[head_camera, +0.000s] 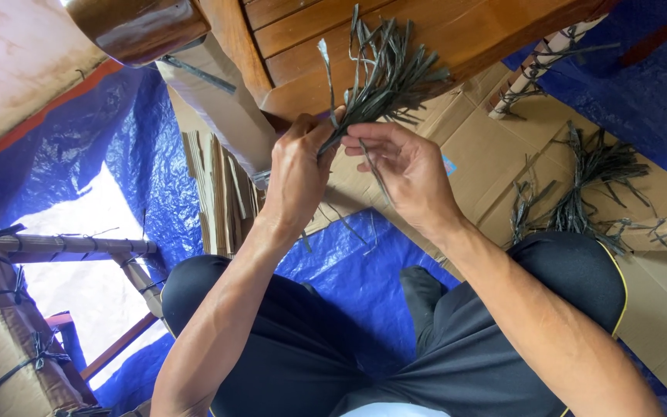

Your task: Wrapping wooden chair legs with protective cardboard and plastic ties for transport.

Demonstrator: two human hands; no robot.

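Fingers of the left hand [296, 174] clamp the bundle of dark strips [384, 77] at its base so the ends fan out above them, while the right hand [407, 174], fingers loosely curled, seems to pinch one loose strip [376, 174] hanging below.

Both forearms are bare, with no sleeves, watch or rings showing on the left hand [296, 174] or the right hand [403, 174]. The legs wear dark, near-black trousers [426, 347], with a thin yellow piping line along the seam at the right knee
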